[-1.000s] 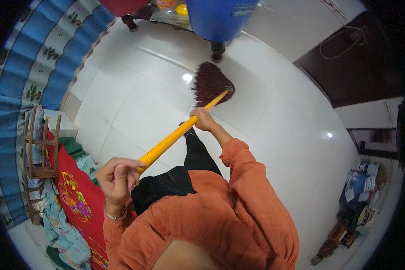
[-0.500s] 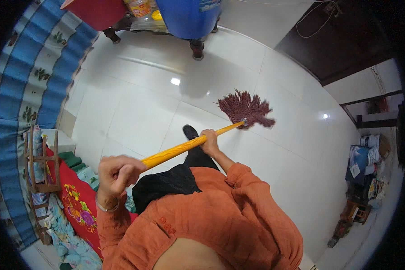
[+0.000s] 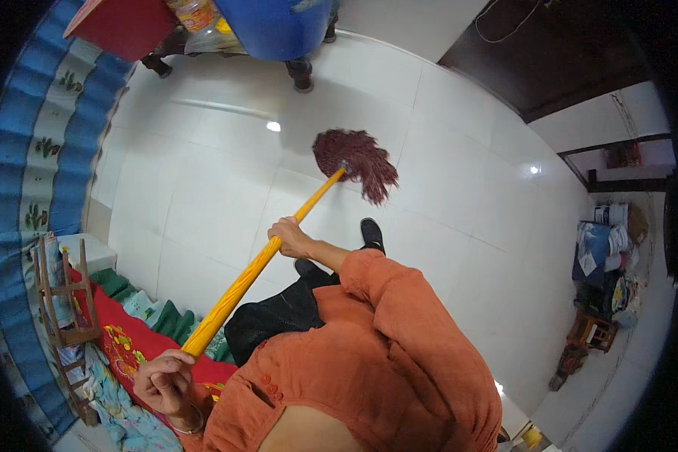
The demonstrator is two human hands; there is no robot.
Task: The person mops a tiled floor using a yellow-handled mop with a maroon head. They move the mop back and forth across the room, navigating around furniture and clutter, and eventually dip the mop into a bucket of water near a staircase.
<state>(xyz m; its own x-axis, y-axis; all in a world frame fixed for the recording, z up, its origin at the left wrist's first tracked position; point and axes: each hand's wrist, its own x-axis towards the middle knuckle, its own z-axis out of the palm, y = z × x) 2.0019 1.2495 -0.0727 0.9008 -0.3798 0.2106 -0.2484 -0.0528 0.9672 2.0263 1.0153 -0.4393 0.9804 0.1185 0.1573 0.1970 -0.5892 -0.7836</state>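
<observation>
string mop slants from near left up to the middle of the scene. nearest, the left hand has its fingers curled on the top end of the yellow handle. farther along, the right hand wraps its fingers around the handle roughly midway. black fabric lies right of the handle, against the orange shirt; a black shoe stands on the white tiled floor, right of the right hand. beyond it, the dark red mop head rests on the tiles, strands spread to the right. left are a flowered red cloth and a wooden stool. at the far left hangs a blue-and-white curtain; far off stand a red tub and a blue tub, with a dark door far right.
</observation>
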